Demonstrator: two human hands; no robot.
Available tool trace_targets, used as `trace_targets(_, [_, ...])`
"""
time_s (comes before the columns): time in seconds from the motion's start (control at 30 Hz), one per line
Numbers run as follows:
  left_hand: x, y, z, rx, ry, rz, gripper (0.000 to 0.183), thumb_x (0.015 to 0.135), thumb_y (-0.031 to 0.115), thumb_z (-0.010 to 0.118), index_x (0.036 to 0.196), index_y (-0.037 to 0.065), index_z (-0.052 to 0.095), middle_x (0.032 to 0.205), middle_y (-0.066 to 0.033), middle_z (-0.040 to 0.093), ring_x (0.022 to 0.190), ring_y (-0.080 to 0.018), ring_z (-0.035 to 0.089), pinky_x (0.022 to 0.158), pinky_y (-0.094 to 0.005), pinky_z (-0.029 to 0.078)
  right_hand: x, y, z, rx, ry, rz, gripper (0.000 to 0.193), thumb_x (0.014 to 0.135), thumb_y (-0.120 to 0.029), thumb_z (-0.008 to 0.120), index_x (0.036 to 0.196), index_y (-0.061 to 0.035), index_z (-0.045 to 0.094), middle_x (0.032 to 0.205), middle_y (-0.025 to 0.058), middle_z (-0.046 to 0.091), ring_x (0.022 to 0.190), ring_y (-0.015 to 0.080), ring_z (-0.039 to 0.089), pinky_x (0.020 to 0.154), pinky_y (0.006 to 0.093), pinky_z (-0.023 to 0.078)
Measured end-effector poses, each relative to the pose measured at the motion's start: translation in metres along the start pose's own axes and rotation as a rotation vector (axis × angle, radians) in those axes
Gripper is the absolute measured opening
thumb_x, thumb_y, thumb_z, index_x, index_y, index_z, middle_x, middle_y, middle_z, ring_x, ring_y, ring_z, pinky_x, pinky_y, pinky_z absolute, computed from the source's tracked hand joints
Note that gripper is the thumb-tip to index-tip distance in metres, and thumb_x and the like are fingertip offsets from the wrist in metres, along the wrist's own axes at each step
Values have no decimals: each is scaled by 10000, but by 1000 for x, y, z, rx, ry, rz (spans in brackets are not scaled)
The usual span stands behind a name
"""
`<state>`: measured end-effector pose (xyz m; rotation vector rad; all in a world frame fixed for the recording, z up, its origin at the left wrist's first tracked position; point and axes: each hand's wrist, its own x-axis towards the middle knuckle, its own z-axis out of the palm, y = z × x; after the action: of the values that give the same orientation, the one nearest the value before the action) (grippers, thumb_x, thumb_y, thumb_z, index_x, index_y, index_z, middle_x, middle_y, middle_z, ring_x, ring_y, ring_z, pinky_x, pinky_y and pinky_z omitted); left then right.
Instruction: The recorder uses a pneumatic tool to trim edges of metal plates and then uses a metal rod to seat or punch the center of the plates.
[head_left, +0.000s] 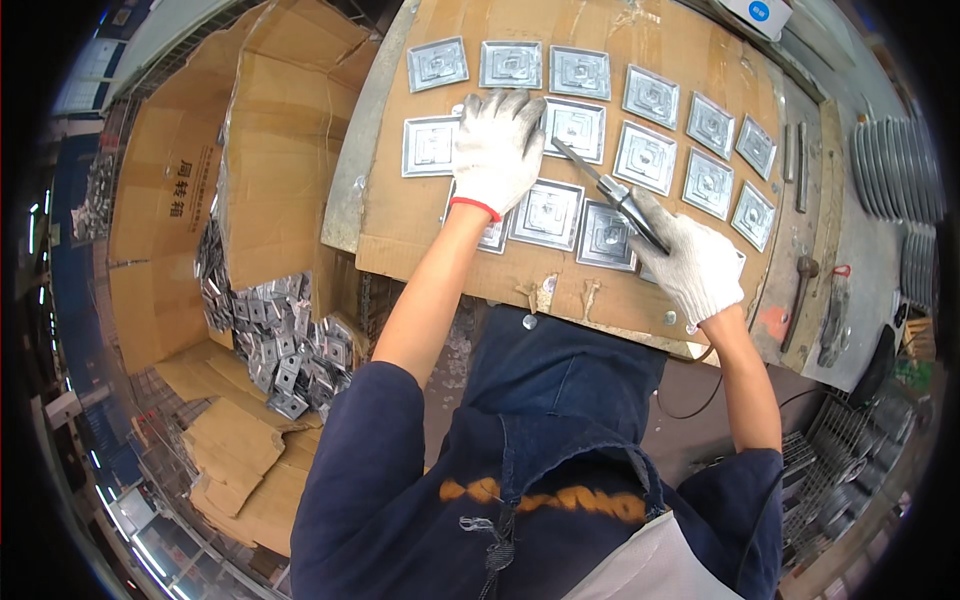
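Flat square metal plates with stepped, raised centres lie in rows on a cardboard-covered workbench (400, 240). My left hand (497, 150), in a white knit glove with a red cuff and greyed fingertips, lies palm down with fingers extended over the middle row. It mostly hides what is beneath it, between one plate (430, 146) and another plate (575, 130). My gloved right hand (690, 258) is closed round a slim hand tool (622, 202) with a dark, narrow tip and dark handle. The tip reaches over the plate right of my left hand; contact cannot be made out.
Left of the bench stands a large open cardboard box (235, 180) with many small metal parts (285, 340). A hammer (800, 300) and pliers-like tool (836, 315) lie at the right. Stacked round metal discs (898, 170) stand beyond them. A dark cable (690, 412) hangs below the bench edge.
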<state>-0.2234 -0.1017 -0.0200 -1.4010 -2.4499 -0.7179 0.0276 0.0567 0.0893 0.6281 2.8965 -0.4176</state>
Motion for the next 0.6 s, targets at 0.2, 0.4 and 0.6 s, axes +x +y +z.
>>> trace_targets(0.2, [1, 1, -1, -1, -11, -9, 395, 997, 260, 655, 1363, 118, 693, 1433, -146, 665, 1370, -387, 578, 1218, -610, 355, 1, -2, -1, 14, 4, -27, 616, 995, -420, 730, 1585, -333, 575, 859, 121, 733, 787, 352, 749, 692, 466, 578])
trace_targets(0.4, [0, -2, 2, -58, -10, 3, 391, 994, 254, 649, 1353, 103, 695, 1420, -164, 665, 1365, -386, 578, 1220, -607, 347, -17, 17, -15, 79, 4, 33, 620, 968, -420, 764, 1557, -295, 617, 859, 119, 735, 784, 345, 748, 703, 448, 578])
trace_targets(0.6, [14, 32, 6, -62, 91, 110, 589, 931, 411, 767, 1419, 99, 659, 1499, -176, 616, 1426, -446, 519, 1269, -625, 297, -49, 77, -13, 179, 168, 190, 592, 960, -396, 785, 1526, -287, 649, 977, 137, 776, 925, 360, 762, 814, 433, 589])
